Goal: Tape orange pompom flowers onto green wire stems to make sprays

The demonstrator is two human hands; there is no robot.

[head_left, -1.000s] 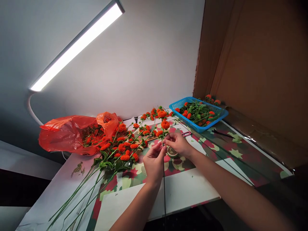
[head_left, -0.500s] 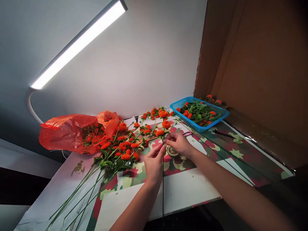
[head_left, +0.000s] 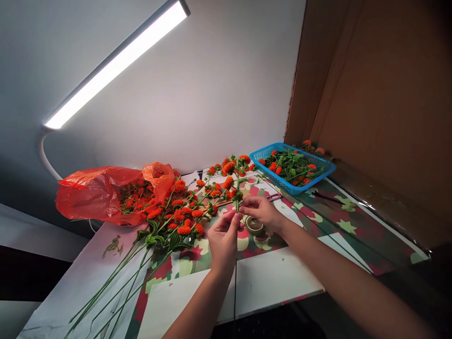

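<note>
Red plastic bag (head_left: 95, 195), orange flowers (head_left: 183, 230), one upright stem (head_left: 238, 176) between two hands

Below its blooms, the upright stem is pinched between thumb and fingers by the left hand (head_left: 223, 235) and, slightly higher, by the right hand (head_left: 262, 212); a tape roll (head_left: 256, 231) is seen just beside, then a blue basket (head_left: 292, 189)

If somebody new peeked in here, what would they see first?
Probably the long glowing lamp at upper left. Then the shiny orange-red bag at the table's left, and the bright blue basket of orange flowers and greenery at the back right.
</note>
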